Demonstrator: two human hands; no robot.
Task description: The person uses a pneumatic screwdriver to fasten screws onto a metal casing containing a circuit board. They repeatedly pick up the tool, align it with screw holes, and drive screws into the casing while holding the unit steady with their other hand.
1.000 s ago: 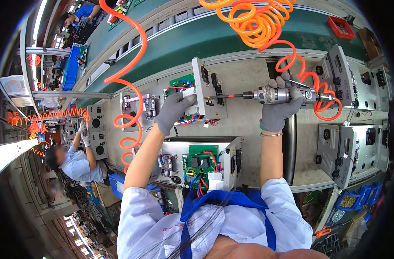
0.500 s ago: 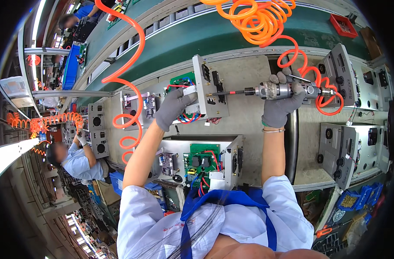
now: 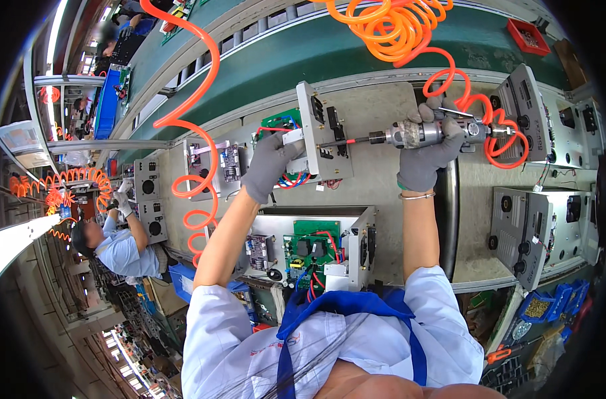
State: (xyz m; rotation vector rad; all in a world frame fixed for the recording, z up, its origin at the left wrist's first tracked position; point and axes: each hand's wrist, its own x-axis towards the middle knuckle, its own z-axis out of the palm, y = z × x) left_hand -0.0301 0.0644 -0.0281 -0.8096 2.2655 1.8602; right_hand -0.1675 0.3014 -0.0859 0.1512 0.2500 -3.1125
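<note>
My right hand [image 3: 430, 149], in a grey glove, is wrapped round a silver air screwdriver [image 3: 442, 135] held nearly level. Its long dark bit [image 3: 343, 141] points left, and the tip meets the outer face of an upright grey metal panel [image 3: 307, 126] with black sockets. Behind that panel my left hand [image 3: 272, 163], also gloved, has its fingers curled in beside a white block [image 3: 294, 136] and coloured wires; what the fingertips grip is hidden. A green circuit board [image 3: 276, 122] shows just past that hand.
Nearer me stands another open metal unit [image 3: 359, 249] with a green board. Grey cased machines [image 3: 515, 229] line the right side. An orange coiled air hose [image 3: 462, 83] runs to the screwdriver; another [image 3: 206, 73] hangs at left. A co-worker [image 3: 120, 249] is at far left.
The screwdriver and my right hand have moved slightly left, toward the panel. My left hand stays behind the panel. At far left, the co-worker's hands have shifted.
</note>
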